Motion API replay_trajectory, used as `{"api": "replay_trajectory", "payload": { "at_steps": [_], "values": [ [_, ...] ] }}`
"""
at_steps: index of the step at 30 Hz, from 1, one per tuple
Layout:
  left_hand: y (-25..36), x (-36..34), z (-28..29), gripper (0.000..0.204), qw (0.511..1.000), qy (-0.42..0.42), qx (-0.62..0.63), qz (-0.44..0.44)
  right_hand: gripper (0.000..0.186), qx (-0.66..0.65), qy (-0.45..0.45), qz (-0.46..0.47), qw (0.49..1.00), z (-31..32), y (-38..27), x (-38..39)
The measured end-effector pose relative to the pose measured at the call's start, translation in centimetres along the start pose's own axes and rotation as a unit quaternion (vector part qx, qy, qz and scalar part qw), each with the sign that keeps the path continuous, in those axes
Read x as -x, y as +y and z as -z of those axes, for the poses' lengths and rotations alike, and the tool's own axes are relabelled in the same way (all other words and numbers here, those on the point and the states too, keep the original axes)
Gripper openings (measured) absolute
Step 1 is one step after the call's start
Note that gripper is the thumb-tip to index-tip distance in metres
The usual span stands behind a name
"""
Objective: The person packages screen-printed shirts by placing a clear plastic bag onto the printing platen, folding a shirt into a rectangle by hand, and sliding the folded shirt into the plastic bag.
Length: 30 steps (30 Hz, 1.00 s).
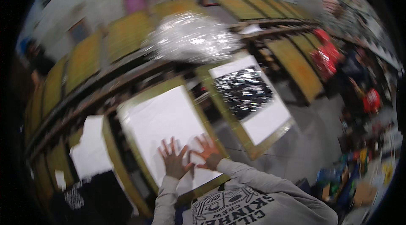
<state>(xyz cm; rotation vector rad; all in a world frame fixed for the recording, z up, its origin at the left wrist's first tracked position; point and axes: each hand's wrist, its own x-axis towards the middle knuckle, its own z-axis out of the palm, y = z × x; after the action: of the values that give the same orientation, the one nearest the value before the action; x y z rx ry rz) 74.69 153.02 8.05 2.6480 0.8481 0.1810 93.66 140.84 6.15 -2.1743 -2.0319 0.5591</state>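
Both of my hands lie spread on a large white sheet [158, 117], near its close end. My left hand [174, 160] rests palm down with its fingers apart. Beside it, my right hand [208, 152] is also spread, its thumb close to the left one. Beneath the sheet is a yellow-green board [132, 134], whose edges show around it. Neither hand holds anything.
To the right, another board [220, 111] bears a white sheet with a shiny black piece on it. Beyond lies a heap of clear plastic [194, 39]. Black printed cloth [97, 199] is at lower left. More boards [82, 62] line the racks; people stand at far right and far left.
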Motion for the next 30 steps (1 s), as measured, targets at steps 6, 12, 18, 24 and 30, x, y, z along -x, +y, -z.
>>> {"api": "replay_trajectory", "payload": {
  "at_steps": [6, 12, 18, 24, 30],
  "values": [
    [1.6, -4.4, -1.7, 0.101, 0.998, -0.025, -0.033, -0.044, 0.060, -0.072, 0.055, -0.019, 0.996, 3.2, 3.3, 1.9],
    [2.4, -6.8, -4.3, 0.105, 0.999, -0.034, -0.004, 0.000, 0.055, -0.060, 0.226, -0.150, 0.961, 4.2, 14.6, 7.7],
    [-0.5, -3.5, -4.1, 0.109, 0.996, -0.013, -0.042, 0.074, 0.052, -0.018, 0.261, -0.148, 0.954, 8.5, 20.7, 11.7],
    [-2.3, 1.2, -2.0, 0.111, 0.966, -0.002, 0.003, 0.258, 0.052, -0.023, 0.365, -0.086, 0.927, 15.5, 21.9, 9.2],
    [-2.5, 2.3, -3.9, 0.109, 0.973, 0.082, -0.058, 0.207, 0.049, -0.018, 0.390, -0.085, 0.917, 17.7, 24.2, 7.0]
  ]
}}
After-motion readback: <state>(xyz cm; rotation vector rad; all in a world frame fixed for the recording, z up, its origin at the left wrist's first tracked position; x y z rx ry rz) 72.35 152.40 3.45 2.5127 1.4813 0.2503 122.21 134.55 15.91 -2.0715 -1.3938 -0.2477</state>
